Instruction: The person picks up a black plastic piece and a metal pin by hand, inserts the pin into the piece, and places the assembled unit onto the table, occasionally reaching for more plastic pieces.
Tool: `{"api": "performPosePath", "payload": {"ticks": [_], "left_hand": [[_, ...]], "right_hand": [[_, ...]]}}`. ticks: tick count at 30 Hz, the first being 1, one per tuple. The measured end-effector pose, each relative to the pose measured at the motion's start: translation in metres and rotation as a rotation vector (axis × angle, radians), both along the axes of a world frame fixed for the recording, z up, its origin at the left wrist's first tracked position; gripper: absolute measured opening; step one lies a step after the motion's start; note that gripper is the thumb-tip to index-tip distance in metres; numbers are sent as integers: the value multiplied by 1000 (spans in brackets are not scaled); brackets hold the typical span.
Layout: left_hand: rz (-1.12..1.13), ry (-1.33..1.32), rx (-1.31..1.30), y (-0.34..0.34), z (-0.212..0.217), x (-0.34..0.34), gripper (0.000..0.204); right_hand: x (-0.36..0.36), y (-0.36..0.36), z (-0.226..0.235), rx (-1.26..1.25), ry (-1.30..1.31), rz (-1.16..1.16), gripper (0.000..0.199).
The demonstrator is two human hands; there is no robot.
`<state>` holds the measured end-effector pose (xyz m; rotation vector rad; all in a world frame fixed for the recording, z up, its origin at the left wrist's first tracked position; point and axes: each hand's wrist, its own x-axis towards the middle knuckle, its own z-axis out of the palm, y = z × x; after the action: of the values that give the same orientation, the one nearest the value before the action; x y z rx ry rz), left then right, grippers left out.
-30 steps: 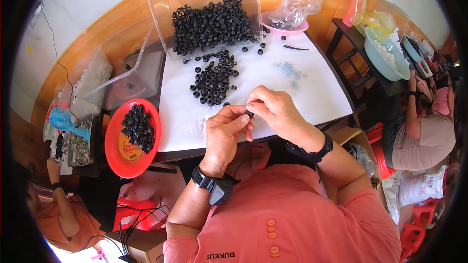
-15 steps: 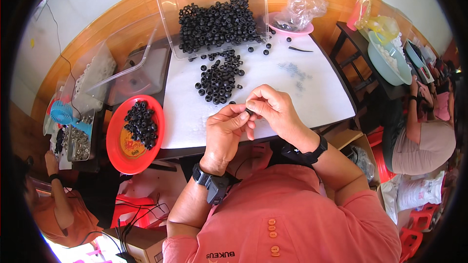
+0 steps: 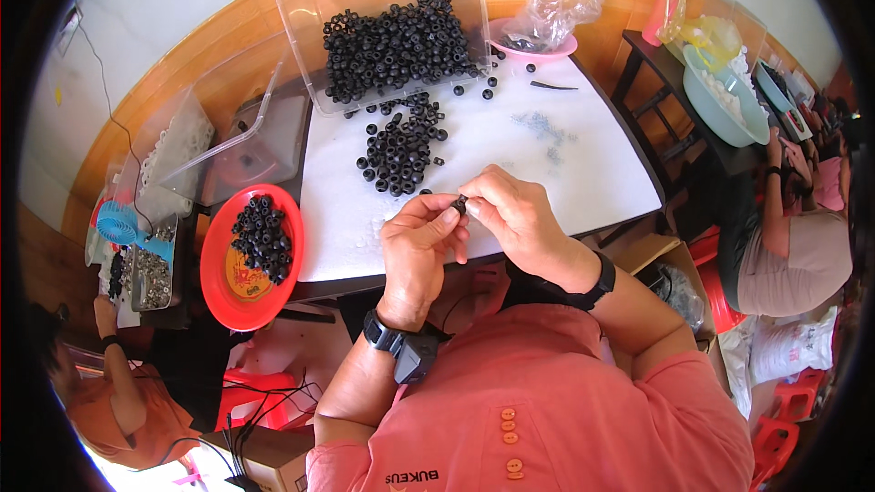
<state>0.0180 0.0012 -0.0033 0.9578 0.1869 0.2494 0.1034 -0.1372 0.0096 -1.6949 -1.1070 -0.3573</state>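
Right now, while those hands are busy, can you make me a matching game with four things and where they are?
Things
1. Round red plastic bowl
2. Round pink plastic dish
3. Small light-blue fan
4. Small black piece

Places
A. At the fingertips of the left hand and right hand
B. Farthest left of the four
C. Under a crumpled clear plastic bag
D. Just left of the white tabletop, with round black pieces heaped inside

Right pairs: 1-D, 2-C, 3-B, 4-A
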Motion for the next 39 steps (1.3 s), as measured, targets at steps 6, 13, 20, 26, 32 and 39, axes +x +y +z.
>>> {"api": "performPosePath", "payload": {"ticks": [6,13,20,26,32,39], "left_hand": [[18,19,32,-4,0,0,13],[58,9,58,-5,-6,0,13],[26,20,105,-3,-4,0,14],[38,11,89,-6,2,-1,14],[99,41,138,-7,-3,3,13],[69,96,211,-14,9,3,14]], "right_hand": [[3,-5,5,-134,-201,-56,14],[0,2,-6,-159,-285,-126,19],[-7,0,-9,-139,-415,-176,19],[-10,-8,-6,-142,-310,-89,21],[-17,9,-17,-102,-343,-319,23],[-5,2,-19,-140,-345,-328,24]]}}
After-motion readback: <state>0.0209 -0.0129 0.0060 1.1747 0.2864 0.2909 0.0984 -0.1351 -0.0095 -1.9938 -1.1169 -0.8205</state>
